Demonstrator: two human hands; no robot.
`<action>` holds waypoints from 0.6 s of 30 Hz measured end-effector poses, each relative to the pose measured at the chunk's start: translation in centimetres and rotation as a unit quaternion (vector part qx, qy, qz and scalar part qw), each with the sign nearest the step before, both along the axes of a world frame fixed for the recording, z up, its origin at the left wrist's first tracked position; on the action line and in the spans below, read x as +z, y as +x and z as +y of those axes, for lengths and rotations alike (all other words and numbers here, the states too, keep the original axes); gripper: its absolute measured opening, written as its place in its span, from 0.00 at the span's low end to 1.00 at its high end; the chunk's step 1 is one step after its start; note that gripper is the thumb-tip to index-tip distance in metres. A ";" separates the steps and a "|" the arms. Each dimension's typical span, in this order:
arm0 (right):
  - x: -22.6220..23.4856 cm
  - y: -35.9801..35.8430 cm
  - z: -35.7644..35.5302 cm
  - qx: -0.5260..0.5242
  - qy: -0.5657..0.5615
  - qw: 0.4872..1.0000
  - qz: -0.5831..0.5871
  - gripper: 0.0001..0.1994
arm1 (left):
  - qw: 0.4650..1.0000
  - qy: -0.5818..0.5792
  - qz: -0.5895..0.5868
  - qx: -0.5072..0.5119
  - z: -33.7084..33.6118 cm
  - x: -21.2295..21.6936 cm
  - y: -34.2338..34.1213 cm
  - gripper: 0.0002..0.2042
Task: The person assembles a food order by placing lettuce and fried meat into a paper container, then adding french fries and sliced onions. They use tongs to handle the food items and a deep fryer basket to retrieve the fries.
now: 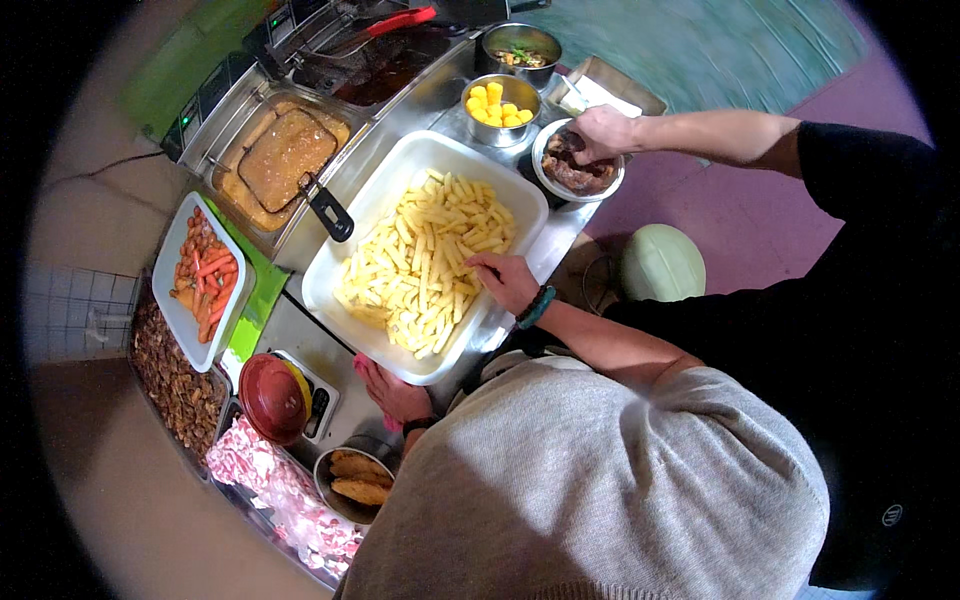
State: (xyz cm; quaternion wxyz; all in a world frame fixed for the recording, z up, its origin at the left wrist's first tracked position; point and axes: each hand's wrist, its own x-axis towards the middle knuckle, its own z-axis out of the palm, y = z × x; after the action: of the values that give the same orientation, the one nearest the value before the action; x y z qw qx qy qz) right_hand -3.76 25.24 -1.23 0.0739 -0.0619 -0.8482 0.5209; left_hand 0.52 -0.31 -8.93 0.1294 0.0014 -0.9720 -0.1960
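A large white tub (318, 278) holds a heap of pale yellow potato fries (425, 255). My right hand (508, 283), with a dark band at its wrist, reaches over the tub's near right side, its fingertips pinched together at a fry on the edge of the heap. On the steel counter just left of the tub's near end lies my left hand (400, 392), pressed over a pink cloth (362, 368) that shows around its fingers. A red-brown bowl (272, 398) on a small scale (322, 405) stands to its left. Below it sits a metal pot (330, 495) with browned fried pieces.
A deep fryer (235, 215) with a basket in foaming oil stands far left; its black basket handle (328, 208) overhangs the tub. A white tray (192, 325) holds sausages. A co-worker's hand (603, 133) is in a meat bowl (580, 180). Yellow pieces fill a steel bowl (500, 108).
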 end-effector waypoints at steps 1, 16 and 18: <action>0.0 0.0 -0.1 -0.003 -0.008 1.000 -0.002 0.09 | 1.000 -0.007 0.008 0.000 0.1 -0.1 -0.1 0.26; 3.6 -2.5 2.4 -0.017 0.073 0.992 0.105 0.08 | 0.998 -0.024 0.049 0.010 -0.7 -3.3 -1.2 0.20; 7.2 -5.5 3.6 -0.017 0.162 0.975 0.149 0.07 | 0.999 -0.015 0.036 0.001 0.0 -1.2 -1.3 0.20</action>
State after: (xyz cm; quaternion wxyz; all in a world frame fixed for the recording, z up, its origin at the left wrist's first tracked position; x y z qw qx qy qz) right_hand -9.22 28.85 5.94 0.2177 0.0151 -0.8994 0.3786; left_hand -0.74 -0.30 -10.08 0.1647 -0.0063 -0.9696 -0.1809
